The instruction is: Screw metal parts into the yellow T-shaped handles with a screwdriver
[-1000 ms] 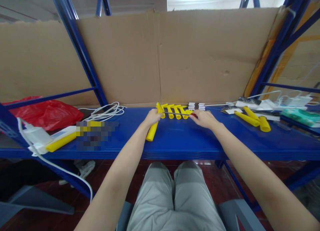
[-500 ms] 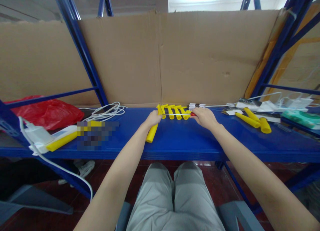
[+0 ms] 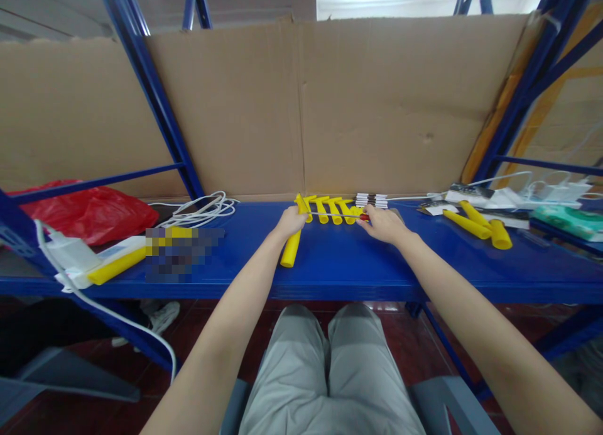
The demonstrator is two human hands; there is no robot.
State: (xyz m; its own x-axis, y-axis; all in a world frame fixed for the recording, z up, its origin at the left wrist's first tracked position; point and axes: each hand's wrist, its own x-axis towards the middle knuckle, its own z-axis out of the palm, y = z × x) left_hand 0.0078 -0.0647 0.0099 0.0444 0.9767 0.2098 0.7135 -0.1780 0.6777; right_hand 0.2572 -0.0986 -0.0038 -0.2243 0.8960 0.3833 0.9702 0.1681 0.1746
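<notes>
My left hand point(image 3: 289, 223) is closed around the upper part of a yellow piece with a tubular handle point(image 3: 291, 253); the handle sticks out below my fingers toward the shelf's front edge. In my right hand point(image 3: 386, 225) is a screwdriver point(image 3: 335, 215) with a red handle and a thin metal shaft. The shaft points left, and its tip reaches the head of the held piece by my left fingers; the exact contact is too small to tell. Behind the shaft, several similar yellow pieces point(image 3: 335, 212) lie slanted in a row.
A stack of small white-and-black items point(image 3: 372, 200) stands behind my right hand. Loose yellow tubes point(image 3: 466, 224) lie on the right near a green pack point(image 3: 570, 222). On the left are coiled white cable point(image 3: 207, 210) and a red bag point(image 3: 89, 212). Cardboard point(image 3: 377, 108) closes the back.
The yellow handle's lower end has swung slightly right. My right hand has shifted its grip on the screwdriver, fingers now more extended along the red handle. The row behind stays put.
</notes>
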